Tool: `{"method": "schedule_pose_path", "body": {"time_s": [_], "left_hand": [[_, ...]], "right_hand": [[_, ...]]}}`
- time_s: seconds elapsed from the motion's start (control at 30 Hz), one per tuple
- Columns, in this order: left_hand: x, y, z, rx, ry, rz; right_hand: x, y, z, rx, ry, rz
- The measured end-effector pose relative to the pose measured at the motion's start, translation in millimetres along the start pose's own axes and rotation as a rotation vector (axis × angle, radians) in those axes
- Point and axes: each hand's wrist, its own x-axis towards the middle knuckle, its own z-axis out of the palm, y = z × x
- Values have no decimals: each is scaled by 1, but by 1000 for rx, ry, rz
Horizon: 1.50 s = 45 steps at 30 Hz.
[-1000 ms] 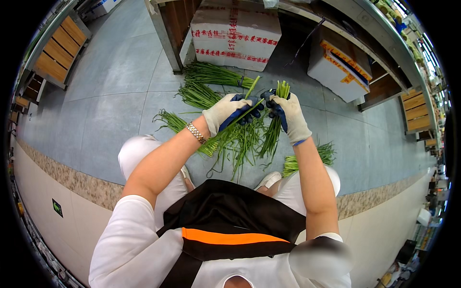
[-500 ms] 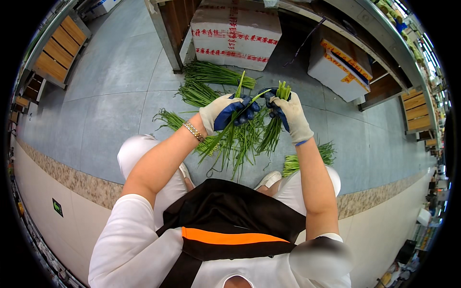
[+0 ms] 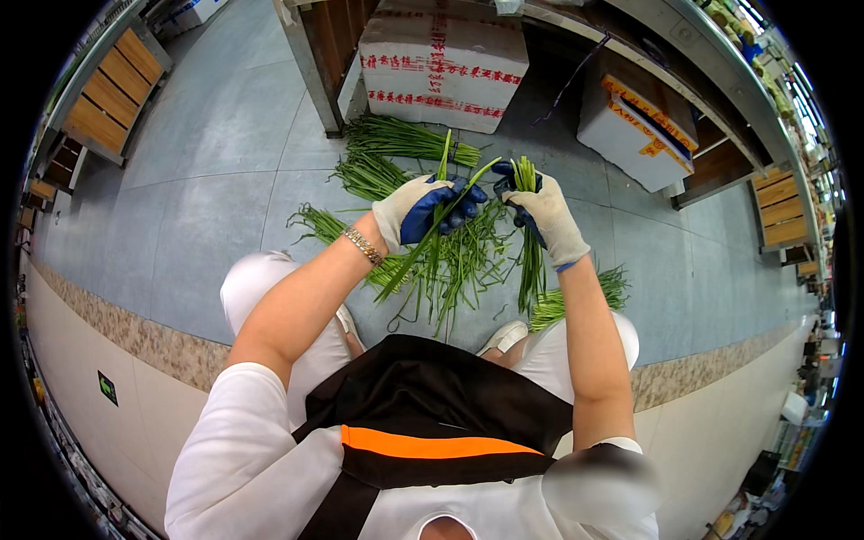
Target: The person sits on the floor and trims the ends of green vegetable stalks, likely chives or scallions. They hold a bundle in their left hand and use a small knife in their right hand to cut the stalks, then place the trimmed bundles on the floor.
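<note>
My left hand [image 3: 416, 209], in a white glove with a blue coated palm, is closed on a few long green chives [image 3: 445, 155], one slanting toward the right. In a matching glove, my right hand [image 3: 551, 216] grips a thicker bunch of chives [image 3: 531, 270] near its pale ends, the leaves hanging down. The two hands are a short way apart. Below them a loose heap of chives [image 3: 459, 270] lies on the floor. Neater bundles [image 3: 396, 139] rest beyond my left hand, and a smaller pile [image 3: 549, 310] sits by my right knee.
A white foam box [image 3: 441, 76] with red markings stands ahead, under a counter. Another foam box [image 3: 630, 135] with orange tape is at the right. The counter's metal leg [image 3: 315, 76] comes down left of the first box. My shoes [image 3: 507, 336] flank the heap.
My right hand has shifted slightly right and nearer, its bunch hanging straighter. The stalk that reached across to it now stands free in my left hand, its tip in the gap.
</note>
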Motion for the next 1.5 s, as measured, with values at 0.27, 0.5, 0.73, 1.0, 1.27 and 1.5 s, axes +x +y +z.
{"method": "schedule_pose_path", "body": {"time_s": [0.27,0.5,0.73,1.0,1.27,1.5], "left_hand": [[5,-7,-3,23,-61,5],[11,-9,-9,-61,-280,33],[8,-3,-17,-48,-244,-83],[23,-26,-35,353,-188,-8],[10,-1,-24,1367,480,3],[24,-20,-41,1329,590,293]], "right_hand": [[-4,3,5,399,-1,64],[20,37,-24,560,125,3],[25,24,-22,121,298,-126],[14,4,28,-43,98,-136],[17,21,-30,-83,372,-64],[19,39,-36,-29,372,-49]]}}
